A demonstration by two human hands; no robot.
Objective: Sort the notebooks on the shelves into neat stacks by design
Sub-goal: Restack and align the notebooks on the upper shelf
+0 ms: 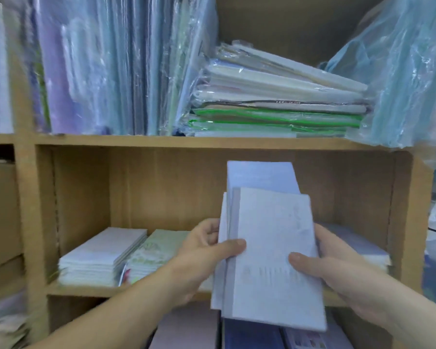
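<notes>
I hold a small bundle of pale lilac notebooks (269, 248) upright in front of the middle shelf compartment. My left hand (207, 258) grips its left edge, thumb across the front cover. My right hand (330, 260) grips the right edge, thumb on the cover. The bundle's back notebook sticks up higher than the front one. On the shelf board behind lie a white stack (98, 255) at the left, a green-patterned stack (159, 250) beside it, and a lilac stack (358, 248) at the right, partly hidden by my right hand.
The wooden shelf unit (161, 141) carries upright plastic-wrapped folders (106, 66) and a tilted pile of wrapped pads (275, 96) above. A blue plastic bag (408, 71) bulges at the upper right. Pink and dark blue notebooks (191, 328) lie in the compartment below.
</notes>
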